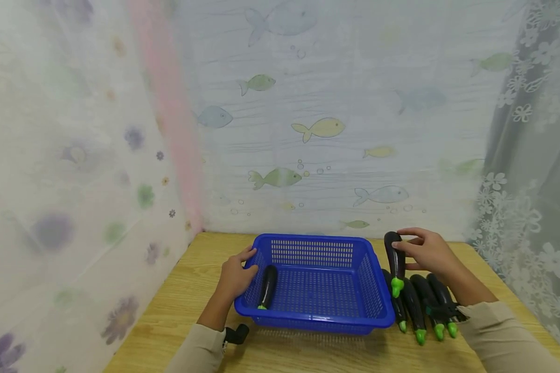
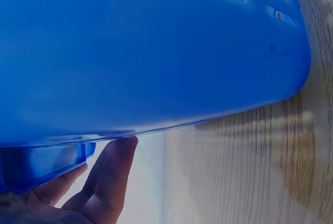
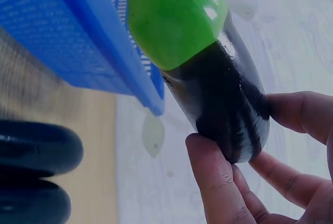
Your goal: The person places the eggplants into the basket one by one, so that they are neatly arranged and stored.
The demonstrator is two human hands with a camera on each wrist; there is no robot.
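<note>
My right hand (image 1: 427,251) pinches a dark eggplant (image 1: 394,256) with a bright green cap, holding it up just right of the blue basket's rim. In the right wrist view, thumb and fingers grip the dark end of this eggplant (image 3: 218,89), its green cap pointing toward the basket (image 3: 99,42). My left hand (image 1: 236,274) grips the left rim of the blue basket (image 1: 315,315), fingers under the rim in the left wrist view. One eggplant (image 1: 268,285) lies inside along the basket's left wall.
Several more eggplants (image 1: 415,305) lie side by side on the wooden table (image 1: 177,290), right of the basket and below my right forearm. A curtain with printed fish (image 1: 324,127) hangs behind the table. Another printed curtain (image 1: 74,197) covers the left side.
</note>
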